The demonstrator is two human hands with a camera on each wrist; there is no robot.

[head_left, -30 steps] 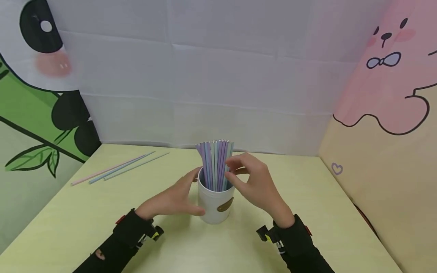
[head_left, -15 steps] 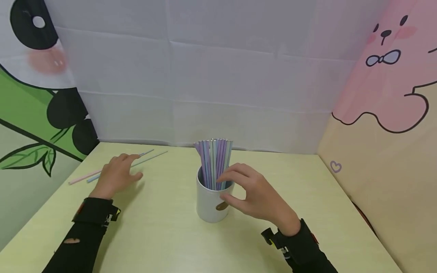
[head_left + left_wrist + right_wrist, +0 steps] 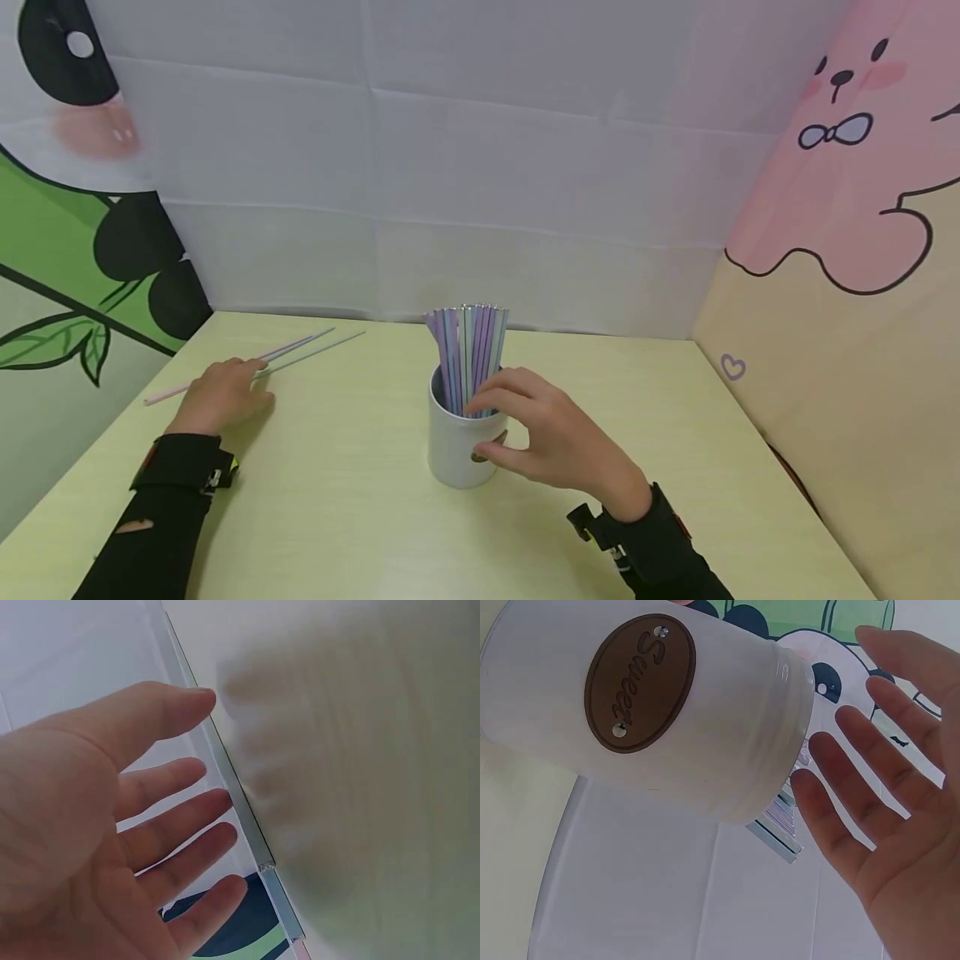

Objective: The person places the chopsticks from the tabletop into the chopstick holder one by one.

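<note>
My left hand [image 3: 223, 398] reaches over the loose straws at the left of the table, fingers extended and overlapping them in the head view. In the left wrist view its fingertips are right at a pale green straw [image 3: 238, 796], with a blue straw [image 3: 283, 906] and a pink straw [image 3: 301, 950] beyond. A white cup [image 3: 452, 454] stands upright at mid-table, holding a bundle of purple, blue and green straws [image 3: 470, 354]. Beside its rim is my right hand [image 3: 551, 433], fingers loosely bent and spread, gripping nothing. The right wrist view shows the cup's brown oval "Sweet" label [image 3: 640, 684].
The pale yellow table [image 3: 360, 517] ends at a white cloth backdrop [image 3: 465, 167]. A panda print is on the left wall, and a pink bear print [image 3: 832, 183] on the right one.
My left hand has left the cup and moved left to the loose straws. My right hand has lowered slightly from the straw bundle to the cup's rim.
</note>
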